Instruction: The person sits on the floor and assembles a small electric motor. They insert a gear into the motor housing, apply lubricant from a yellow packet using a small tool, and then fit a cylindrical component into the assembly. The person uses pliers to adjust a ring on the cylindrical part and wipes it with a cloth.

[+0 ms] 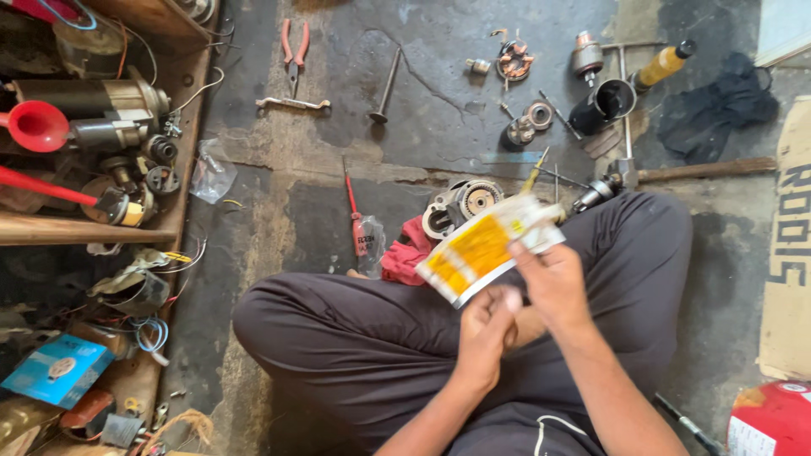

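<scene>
Pinching the yellow-and-white packet [486, 247] between both hands' fingers, left hand [487, 331] below, right hand [553, 283] beside; grip near one edge, over the lap.

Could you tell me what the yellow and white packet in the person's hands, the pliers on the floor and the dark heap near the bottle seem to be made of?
The packet looks like thin printed card or glossy film; its flat bent faces leave that open. Both the left hand and right hand hold it. The pliers look like dull steel with red, probably plastic, grips. The dark heap seems to be soft cloth, judging by its folds.
</scene>
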